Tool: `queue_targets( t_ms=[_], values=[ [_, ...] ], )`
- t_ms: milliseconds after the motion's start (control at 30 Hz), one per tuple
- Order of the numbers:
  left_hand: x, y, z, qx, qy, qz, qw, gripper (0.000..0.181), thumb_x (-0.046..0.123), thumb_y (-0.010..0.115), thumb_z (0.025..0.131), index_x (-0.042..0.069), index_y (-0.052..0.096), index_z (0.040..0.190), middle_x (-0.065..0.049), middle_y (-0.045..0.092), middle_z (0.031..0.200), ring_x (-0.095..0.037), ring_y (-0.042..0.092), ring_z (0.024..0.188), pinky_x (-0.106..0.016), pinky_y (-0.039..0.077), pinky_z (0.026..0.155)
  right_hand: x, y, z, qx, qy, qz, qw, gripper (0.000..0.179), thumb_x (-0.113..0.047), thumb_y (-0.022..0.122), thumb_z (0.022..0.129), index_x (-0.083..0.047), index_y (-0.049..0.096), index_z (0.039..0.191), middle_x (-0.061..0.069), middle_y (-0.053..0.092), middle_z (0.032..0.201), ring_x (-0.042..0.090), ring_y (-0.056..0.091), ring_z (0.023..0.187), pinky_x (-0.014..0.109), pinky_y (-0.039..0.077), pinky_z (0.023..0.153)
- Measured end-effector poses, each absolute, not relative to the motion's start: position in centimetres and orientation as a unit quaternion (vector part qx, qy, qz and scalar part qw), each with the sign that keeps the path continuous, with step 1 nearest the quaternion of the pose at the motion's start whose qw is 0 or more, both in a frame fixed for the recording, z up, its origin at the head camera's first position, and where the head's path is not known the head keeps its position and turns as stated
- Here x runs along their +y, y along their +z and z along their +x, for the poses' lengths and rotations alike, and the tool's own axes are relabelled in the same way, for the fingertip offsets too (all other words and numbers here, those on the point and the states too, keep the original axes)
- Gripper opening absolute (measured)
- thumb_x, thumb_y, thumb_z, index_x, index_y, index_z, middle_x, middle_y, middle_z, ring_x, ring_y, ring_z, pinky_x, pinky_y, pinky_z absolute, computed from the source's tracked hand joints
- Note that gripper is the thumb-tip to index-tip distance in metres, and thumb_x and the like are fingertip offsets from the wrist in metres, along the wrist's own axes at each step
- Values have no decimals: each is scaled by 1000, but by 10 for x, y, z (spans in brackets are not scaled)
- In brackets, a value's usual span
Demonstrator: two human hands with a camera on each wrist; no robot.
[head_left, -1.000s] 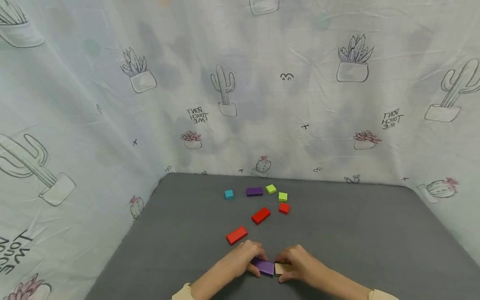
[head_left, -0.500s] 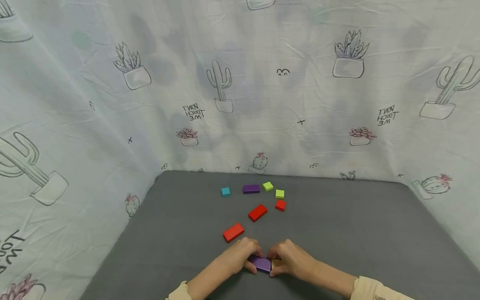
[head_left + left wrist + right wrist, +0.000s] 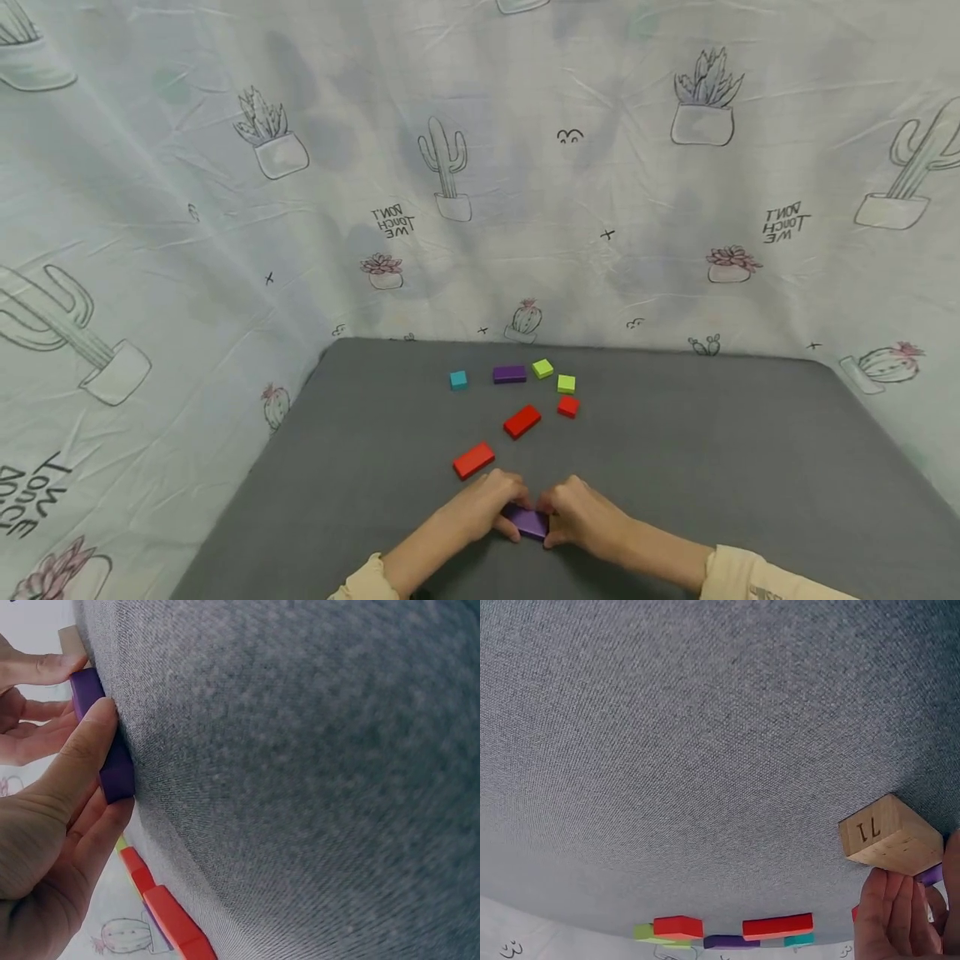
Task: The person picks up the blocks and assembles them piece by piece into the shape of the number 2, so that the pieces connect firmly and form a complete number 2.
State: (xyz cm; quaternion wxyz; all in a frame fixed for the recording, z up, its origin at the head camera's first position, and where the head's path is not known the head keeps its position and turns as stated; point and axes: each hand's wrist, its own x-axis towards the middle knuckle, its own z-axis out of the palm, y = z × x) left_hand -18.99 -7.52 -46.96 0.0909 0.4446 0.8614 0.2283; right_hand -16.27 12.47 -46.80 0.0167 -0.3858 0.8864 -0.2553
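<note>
My left hand [image 3: 480, 504] pinches a purple rectangular block [image 3: 529, 522] low on the grey cloth, thumb on one side and fingers on the other. My right hand [image 3: 585, 518] meets it from the right, gripping a bare wooden block [image 3: 900, 840] near the seam between the two. In the right wrist view, that wooden block shows the number 71 on its end face. The left wrist view shows the purple block and the wooden block in line, end to end, with the right thumb over their junction. From the head view, my right hand hides the wooden block.
Beyond my hands lie two red long blocks, one nearer [image 3: 473, 461] and one farther [image 3: 522, 422], and a small red block [image 3: 568, 406]. Farther back sit two lime blocks [image 3: 566, 384], a purple block [image 3: 509, 375] and a teal block [image 3: 458, 380]. A cactus-print curtain [image 3: 510, 208] encloses the table.
My right hand has moved left, closer to the left hand, and slid along to the seam. The wooden block, visible between its fingers a second ago, is now covered. The head view shifted slightly.
</note>
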Motion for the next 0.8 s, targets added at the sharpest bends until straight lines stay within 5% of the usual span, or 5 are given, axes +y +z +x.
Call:
queue_targets(
  t_ms=[300,800],
  values=[
    [-76,-469,-192,861,231,441,103,33,19,85,64,10,74,94,5,63,84,2,55,76,-8,43,69,118,-467,-163,889,-283,-358,32,25,-7,88,61,-9,64,61,-17,40,54,-8,30,50,10,28,44],
    [-77,-467,-194,858,193,466,102,36,22,86,67,10,74,98,5,63,86,3,52,73,-6,39,64,113,-465,-165,887,-291,-359,17,36,1,90,51,-8,56,55,-16,36,54,-7,27,51,10,25,43]
  ],
)
